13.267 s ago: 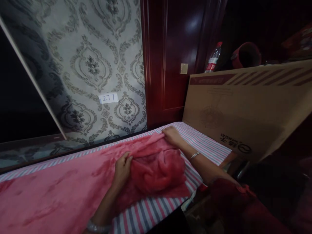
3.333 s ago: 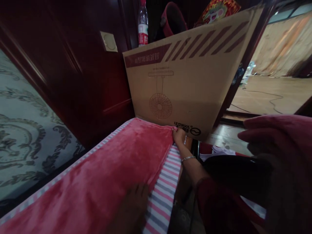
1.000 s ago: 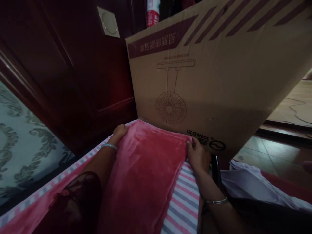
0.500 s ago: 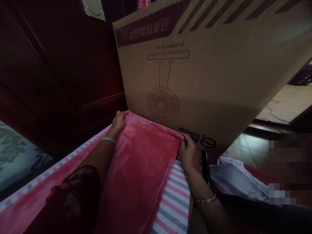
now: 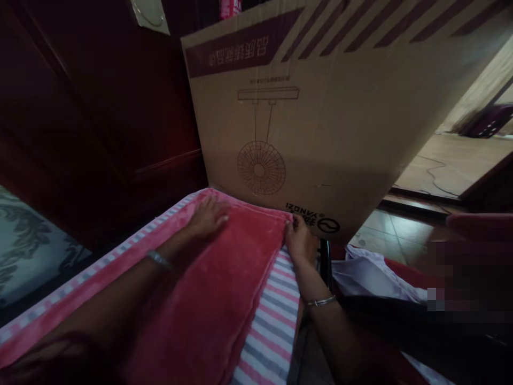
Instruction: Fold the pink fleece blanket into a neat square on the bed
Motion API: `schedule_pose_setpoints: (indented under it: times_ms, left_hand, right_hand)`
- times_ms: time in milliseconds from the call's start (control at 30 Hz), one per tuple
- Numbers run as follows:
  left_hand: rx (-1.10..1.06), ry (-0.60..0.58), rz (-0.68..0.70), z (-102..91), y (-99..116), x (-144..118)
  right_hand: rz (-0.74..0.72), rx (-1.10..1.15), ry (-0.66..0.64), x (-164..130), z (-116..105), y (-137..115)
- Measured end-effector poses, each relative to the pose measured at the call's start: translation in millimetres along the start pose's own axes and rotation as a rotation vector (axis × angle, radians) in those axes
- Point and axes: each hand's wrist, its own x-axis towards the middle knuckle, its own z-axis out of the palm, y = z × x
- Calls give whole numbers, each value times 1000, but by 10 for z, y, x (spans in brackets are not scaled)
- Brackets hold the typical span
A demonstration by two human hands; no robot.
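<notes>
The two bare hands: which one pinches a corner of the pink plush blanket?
The right hand pinches the pink blanket at its far right corner; the left hand is open, palm down.

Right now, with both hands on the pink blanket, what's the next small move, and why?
I'd probably sweep the left hand toward the right hand, smoothing the pink blanket: the left lies open, palm down, near the far end, while the right seems to pinch the blanket's far right corner, which should hold the fabric steady.
</notes>
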Motion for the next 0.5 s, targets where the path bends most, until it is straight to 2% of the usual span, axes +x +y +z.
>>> schedule_pose_setpoints:
  times_ms: [100,167,267,367,433,500]
  left_hand:
    - [-95,-170,287,98,419,-720]
    - [-125,-199,366,136,623,-1086]
    - [-129,-230,324,91,818,-1384]
    - [-158,-268,256,-51,950,-1647]
    - [-186,-313,234,-156,1032,-1965]
    - [-210,-356,216,-237,1103,-2420]
  right_hand:
    - [18,6,-30,-9,-21,-15]
    - [11,33,-34,-15,-27,-8]
    - [-23,86,-13,-19,-4,46]
    - [-34,137,20,-6,58,135]
    - [-47,169,47,14,112,196]
    - [-83,200,62,42,168,250]
